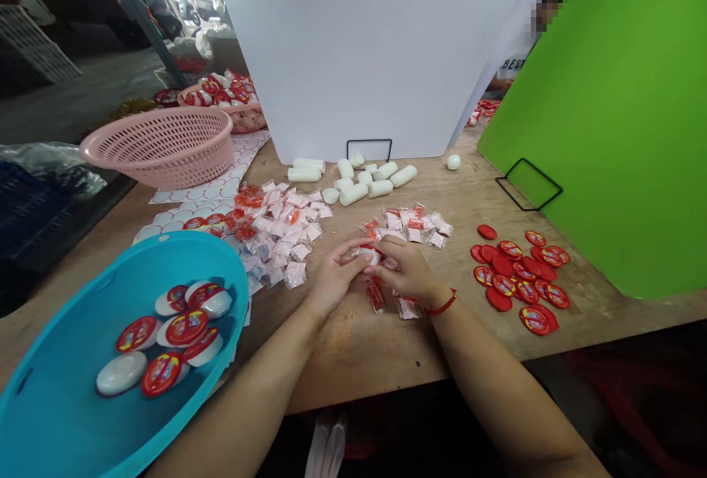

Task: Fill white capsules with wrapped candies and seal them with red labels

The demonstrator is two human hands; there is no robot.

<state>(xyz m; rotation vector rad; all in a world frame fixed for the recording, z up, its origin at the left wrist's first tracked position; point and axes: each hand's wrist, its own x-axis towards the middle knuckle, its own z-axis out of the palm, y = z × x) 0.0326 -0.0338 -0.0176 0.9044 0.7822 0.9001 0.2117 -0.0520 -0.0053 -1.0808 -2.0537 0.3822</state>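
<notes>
Near the middle of the wooden table, my left hand [338, 272] and my right hand [406, 266] meet around a small white cup with a red rim [370, 254]. Fingers of both hands press on its sides and partly cover it. Small clear packets with pink and red contents [412, 222] lie just beyond and under my hands. A larger heap of such packets [281, 227] spreads to the left. Several round red lids [502, 265], some with printed labels, are scattered at the right. Stacks of white cups [353, 194] lie behind the packets.
A blue basin [224, 253] with several closed red-and-white containers stands at the left. Behind it are a pink basket [166, 146] and a filled one [248, 118]. A white panel [359, 58] and a green panel [618, 132] stand upright. A person is partly visible behind them.
</notes>
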